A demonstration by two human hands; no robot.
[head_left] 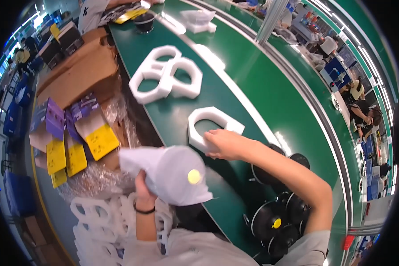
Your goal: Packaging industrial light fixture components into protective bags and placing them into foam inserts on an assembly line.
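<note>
My left hand [143, 191] is closed on a round thing wrapped in white sheet [175, 170], holding it from its left and underneath. A yellow round sticker shows on the wrapped face; what is inside is hidden. Over the dark green bench, my right hand [226, 144] grips the near edge of a white foam insert [193, 132] with a large round opening. The wrapped thing is just left of and nearer than this insert. Farther up the bench lie more white foam inserts [166, 83], leaning against each other.
Several black round parts [264, 224], one with a yellow sticker, sit under my right arm. Left are a cardboard box [86, 62], purple and yellow cartons [103, 141] and a pile of foam inserts [95, 221]. A green conveyor [270, 93] runs alongside; another person [93, 15] works at the far end.
</note>
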